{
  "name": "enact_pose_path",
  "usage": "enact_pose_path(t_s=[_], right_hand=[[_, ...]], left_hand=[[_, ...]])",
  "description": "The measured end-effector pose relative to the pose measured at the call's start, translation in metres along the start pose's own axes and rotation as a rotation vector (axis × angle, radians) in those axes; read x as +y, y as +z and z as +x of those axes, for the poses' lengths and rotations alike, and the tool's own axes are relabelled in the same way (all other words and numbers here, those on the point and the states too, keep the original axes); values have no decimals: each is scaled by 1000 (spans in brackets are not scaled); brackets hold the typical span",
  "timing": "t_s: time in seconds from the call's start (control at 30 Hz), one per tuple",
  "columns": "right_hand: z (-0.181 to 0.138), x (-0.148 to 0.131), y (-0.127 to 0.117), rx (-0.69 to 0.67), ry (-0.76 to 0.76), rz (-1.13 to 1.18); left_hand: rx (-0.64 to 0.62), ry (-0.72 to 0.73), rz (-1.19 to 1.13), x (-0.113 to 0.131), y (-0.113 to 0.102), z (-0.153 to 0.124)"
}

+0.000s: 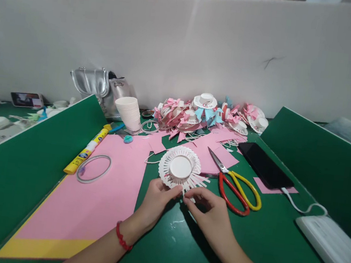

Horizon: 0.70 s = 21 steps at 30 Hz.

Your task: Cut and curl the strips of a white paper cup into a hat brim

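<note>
A white paper cup [180, 168] cut into radial strips lies upside down and flattened on the green table [264, 245], like a small hat. My left hand [157, 198], with a red bracelet at the wrist, pinches its near rim. My right hand [209, 208] pinches the loose strips at the near right edge. Both hands are closed on the cup's fringe. Red-and-yellow-handled scissors [236, 185] lie just right of the cup, blades pointing up-left.
A large pink sheet [90, 198] over yellow paper lies at left, with a tape ring [93, 168] and a glue stick [87, 150] on it. Stacked cups [129, 113], a silver bag [99, 86], finished paper hats [203, 113], a phone [265, 165] and power bank [334, 249] surround the spot.
</note>
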State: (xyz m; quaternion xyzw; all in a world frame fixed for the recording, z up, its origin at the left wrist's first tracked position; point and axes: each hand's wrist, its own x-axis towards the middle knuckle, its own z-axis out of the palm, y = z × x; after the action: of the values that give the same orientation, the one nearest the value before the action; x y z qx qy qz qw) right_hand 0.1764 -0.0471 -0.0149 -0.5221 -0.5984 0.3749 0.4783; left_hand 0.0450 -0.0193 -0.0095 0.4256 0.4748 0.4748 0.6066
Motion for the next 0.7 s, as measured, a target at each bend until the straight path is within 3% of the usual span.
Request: enact_pose_path(t_s=[0.17, 0.43, 0.7], right_hand=[[-1, 2, -1, -17, -161, -142], [-8, 8, -4, 84, -436, -498], [-11, -5, -5, 245, -509, -675]], left_hand=[[-36, 16, -25, 0, 0, 0], [24, 26, -19, -3, -1, 1], [143, 142, 308, 11, 8, -7]])
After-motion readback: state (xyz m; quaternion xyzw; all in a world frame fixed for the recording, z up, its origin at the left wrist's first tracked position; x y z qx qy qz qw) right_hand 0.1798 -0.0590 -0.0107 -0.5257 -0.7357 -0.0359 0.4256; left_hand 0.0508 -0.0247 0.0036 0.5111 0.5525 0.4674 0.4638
